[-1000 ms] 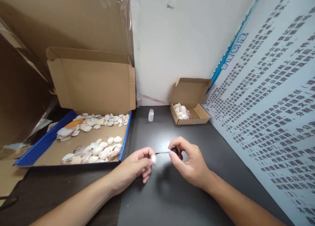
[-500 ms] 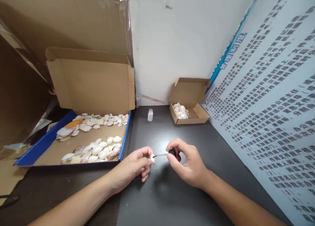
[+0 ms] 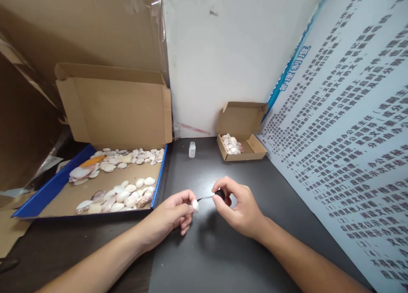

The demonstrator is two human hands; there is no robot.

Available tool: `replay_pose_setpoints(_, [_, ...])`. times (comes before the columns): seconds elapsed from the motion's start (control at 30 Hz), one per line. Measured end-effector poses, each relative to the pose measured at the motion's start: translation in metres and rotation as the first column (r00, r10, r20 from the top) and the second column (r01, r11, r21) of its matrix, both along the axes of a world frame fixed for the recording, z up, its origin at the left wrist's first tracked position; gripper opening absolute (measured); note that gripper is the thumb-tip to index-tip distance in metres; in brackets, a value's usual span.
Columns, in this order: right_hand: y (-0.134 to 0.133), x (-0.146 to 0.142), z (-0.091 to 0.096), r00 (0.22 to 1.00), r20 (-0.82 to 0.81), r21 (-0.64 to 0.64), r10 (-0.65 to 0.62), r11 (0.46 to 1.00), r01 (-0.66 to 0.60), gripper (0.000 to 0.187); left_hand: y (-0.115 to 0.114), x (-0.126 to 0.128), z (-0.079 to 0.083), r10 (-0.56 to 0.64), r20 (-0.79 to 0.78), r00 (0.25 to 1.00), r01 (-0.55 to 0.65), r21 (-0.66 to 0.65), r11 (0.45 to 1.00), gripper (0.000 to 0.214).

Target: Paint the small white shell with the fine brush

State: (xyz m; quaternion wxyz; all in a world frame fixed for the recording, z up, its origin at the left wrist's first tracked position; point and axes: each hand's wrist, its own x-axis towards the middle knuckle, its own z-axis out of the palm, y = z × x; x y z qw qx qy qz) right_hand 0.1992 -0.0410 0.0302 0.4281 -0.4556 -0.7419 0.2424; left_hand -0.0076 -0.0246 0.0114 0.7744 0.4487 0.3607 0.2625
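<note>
A small white seashell [image 3: 195,206] is pinched between the thumb and fingers of my left hand [image 3: 178,211]. My right hand [image 3: 237,203] is closed on the black cap of a thin brush [image 3: 208,197], which points left. Its dark tip lies at the upper edge of the shell; whether it touches is too fine to tell. Beyond my hands a small clear glass bottle [image 3: 192,151] with a pale label stands upright and uncapped on the dark table [image 3: 191,259].
To the left lies an open blue-edged cardboard box [image 3: 79,197] with many shells [image 3: 123,195] in two groups and an orange piece [image 3: 92,161]. At the back right stands a smaller open cardboard box [image 3: 245,157] with shells. A poster with printed text [image 3: 334,114] borders the right side.
The brush tip has shifted from the face of the shell to its upper edge. The shell is turned a little in my left fingers. The whole view has moved slightly.
</note>
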Motion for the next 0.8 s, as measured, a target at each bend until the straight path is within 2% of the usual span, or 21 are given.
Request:
replay_pose_setpoints(0.2, [-0.0017, -0.0002, 0.0013, 0.997, -0.027, 0.006, 0.065, 0.998, -0.065, 0.005, 0.001, -0.0003, 0.0001, -0.004, -0.005, 1.0, 0.004, 0.001, 1.0, 0.019])
replay_pose_setpoints(0.4, [-0.0032, 0.0007, 0.002, 0.998, 0.059, 0.114, -0.003, 0.993, -0.003, 0.004, 0.0007, 0.0007, 0.0017, -0.005, -0.017, 1.0, 0.005, 0.003, 1.0, 0.017])
replay_pose_setpoints(0.53, [-0.0027, 0.002, 0.0043, 0.999, -0.012, 0.063, 0.053, 0.997, -0.053, 0.004, 0.0003, 0.0009, 0.0032, 0.001, -0.023, 1.0, -0.001, -0.003, 1.0, 0.018])
replay_pose_setpoints(0.63, [-0.0018, 0.0021, 0.0032, 0.998, 0.016, 0.022, 0.056, 0.998, -0.056, 0.005, 0.0008, 0.0004, 0.0026, -0.004, -0.015, 1.0, 0.004, -0.004, 1.0, 0.018])
replay_pose_setpoints(0.8, [-0.0023, 0.0019, 0.0009, 0.995, -0.021, 0.02, 0.093, 0.995, -0.093, 0.004, 0.0014, -0.0003, 0.0, -0.005, -0.01, 1.0, 0.005, -0.008, 1.0, 0.018])
